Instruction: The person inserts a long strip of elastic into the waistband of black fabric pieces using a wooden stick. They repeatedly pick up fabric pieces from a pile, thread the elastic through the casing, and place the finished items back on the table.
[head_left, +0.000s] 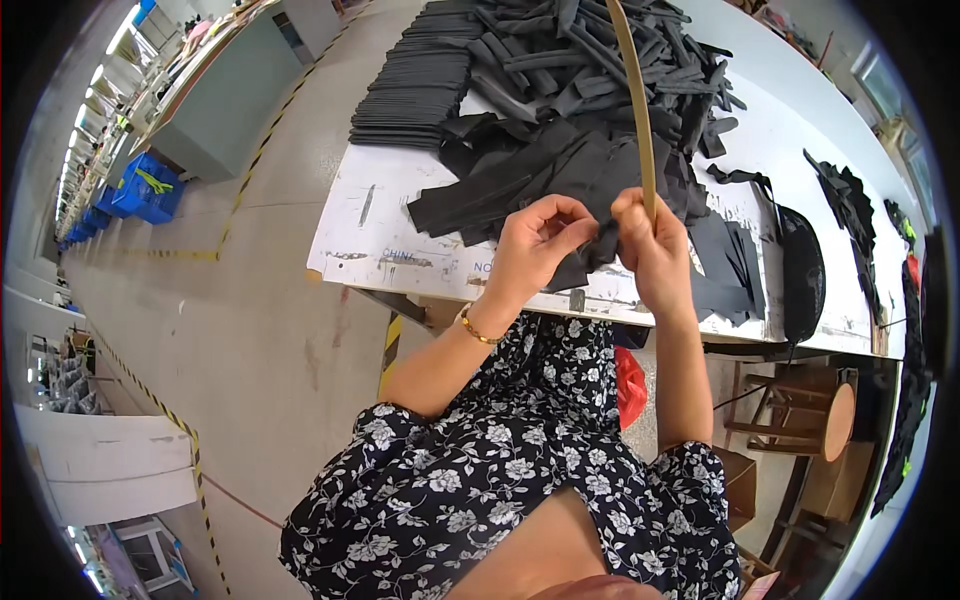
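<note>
My right hand (660, 255) grips the lower end of a long, flat wooden or bamboo stick (637, 97), which rises away from me. Close by on its left, my left hand (540, 236) has its thumb and forefinger drawn together beside black fabric; whether they pinch it is unclear. Beneath both hands, loose black fabric pieces (517, 172) lie overlapping on the white table (360, 217). Narrow black fabric tubes (592, 60) are heaped behind them. A neat stack of folded black pieces (420, 75) stands at the table's far left.
Right of my hands lie flat black pieces (724, 262) and a black mesh bag (802, 270). More black fabric (851, 210) lies farther right. A wooden stool (836, 420) and red plastic bag (630, 386) are below table level. Blue crates (150, 187) stand across the aisle.
</note>
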